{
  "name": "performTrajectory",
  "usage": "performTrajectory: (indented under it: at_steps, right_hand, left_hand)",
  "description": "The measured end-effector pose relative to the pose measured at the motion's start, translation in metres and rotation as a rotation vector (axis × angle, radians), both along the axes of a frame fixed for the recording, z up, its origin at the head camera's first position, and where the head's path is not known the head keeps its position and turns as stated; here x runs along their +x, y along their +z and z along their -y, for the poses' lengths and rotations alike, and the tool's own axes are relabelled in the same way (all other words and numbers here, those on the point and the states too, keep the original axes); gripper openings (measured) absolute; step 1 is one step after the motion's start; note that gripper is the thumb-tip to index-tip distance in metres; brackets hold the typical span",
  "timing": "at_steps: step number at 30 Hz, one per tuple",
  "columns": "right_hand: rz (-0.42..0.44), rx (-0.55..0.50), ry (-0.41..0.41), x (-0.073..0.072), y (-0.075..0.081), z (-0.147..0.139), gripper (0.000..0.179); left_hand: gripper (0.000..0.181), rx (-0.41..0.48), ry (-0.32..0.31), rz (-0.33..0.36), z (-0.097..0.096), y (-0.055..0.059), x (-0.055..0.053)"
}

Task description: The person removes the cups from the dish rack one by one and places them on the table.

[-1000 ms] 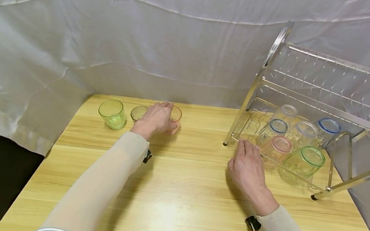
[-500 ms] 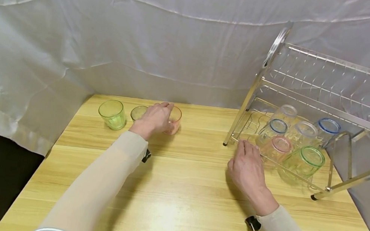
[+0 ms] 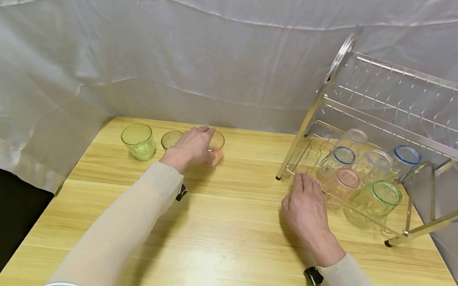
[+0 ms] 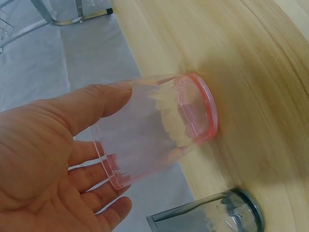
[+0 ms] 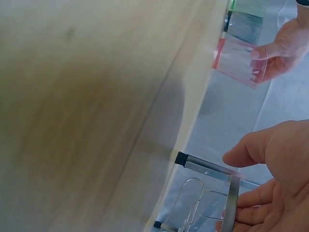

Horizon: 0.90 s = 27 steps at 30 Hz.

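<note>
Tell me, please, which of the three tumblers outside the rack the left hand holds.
The pink tumbler, rightmost of those in the head view: the left hand grips it, not the grey tumbler or green tumbler.

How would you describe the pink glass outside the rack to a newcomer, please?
In the head view, look left of the metal rack. There, the left grip holds the pink glass; its tint differs from the dark glass and green glass further left.
</note>
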State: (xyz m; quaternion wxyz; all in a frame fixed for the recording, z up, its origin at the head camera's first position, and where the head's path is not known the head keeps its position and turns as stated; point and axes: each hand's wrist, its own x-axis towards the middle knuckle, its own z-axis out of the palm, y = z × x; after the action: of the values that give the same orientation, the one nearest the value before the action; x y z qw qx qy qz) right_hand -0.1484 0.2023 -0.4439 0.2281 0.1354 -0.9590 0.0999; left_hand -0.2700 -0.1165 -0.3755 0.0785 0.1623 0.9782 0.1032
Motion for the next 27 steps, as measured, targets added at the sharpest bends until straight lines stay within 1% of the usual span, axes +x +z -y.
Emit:
performTrajectory:
  at_steps: [4, 8, 12, 14, 16, 19, 20, 21, 22, 23, 25, 27]
  right_hand:
    - [0.041, -0.015, 0.007, -0.001, 0.004, 0.0, 0.055]
    - [0.123, -0.033, 0.009, -0.001, 0.011, -0.001, 0.055]
    - [0.194, -0.085, 0.005, 0.001, 0.027, -0.006, 0.058]
    - [0.183, -0.114, 0.006, 0.001, 0.038, -0.011, 0.06]
    - [0.168, -0.131, -0.021, 0.0, 0.05, -0.017, 0.063]
    - [0.136, -0.122, -0.071, -0.004, 0.069, -0.031, 0.064]
    - [0.14, -0.114, -0.094, -0.006, 0.075, -0.037, 0.065]
    - [0.16, -0.109, -0.126, -0.007, 0.08, -0.043, 0.066]
    - [0.159, -0.098, -0.137, -0.008, 0.085, -0.049, 0.064]
    - [0.184, -0.092, -0.152, -0.009, 0.089, -0.054, 0.064]
    - [0.22, -0.069, -0.172, -0.012, 0.093, -0.064, 0.062]
    - [0.275, -0.042, -0.185, -0.014, 0.095, -0.07, 0.06]
  left_hand:
    - [0.081, 0.005, 0.001, -0.005, 0.001, 0.0, 0.0]
    - [0.08, 0.005, -0.002, -0.009, 0.003, -0.001, 0.0]
    - [0.084, 0.001, -0.007, -0.006, 0.003, 0.0, 0.0]
    - [0.085, 0.001, -0.009, -0.007, 0.002, 0.0, 0.0]
    - [0.085, 0.005, -0.007, -0.007, 0.002, 0.0, 0.001]
    - [0.085, 0.01, -0.008, -0.005, 0.002, 0.0, 0.001]
    - [0.085, 0.012, -0.007, -0.003, 0.002, 0.0, 0.001]
    - [0.086, 0.012, -0.005, 0.002, 0.002, 0.0, 0.001]
    - [0.087, 0.012, -0.003, 0.007, 0.002, 0.0, 0.001]
    - [0.087, 0.013, -0.003, 0.008, 0.002, 0.0, 0.001]
    - [0.088, 0.01, -0.002, 0.011, 0.002, 0.0, 0.0]
    - [0.088, 0.006, 0.0, 0.01, 0.002, -0.001, 0.0]
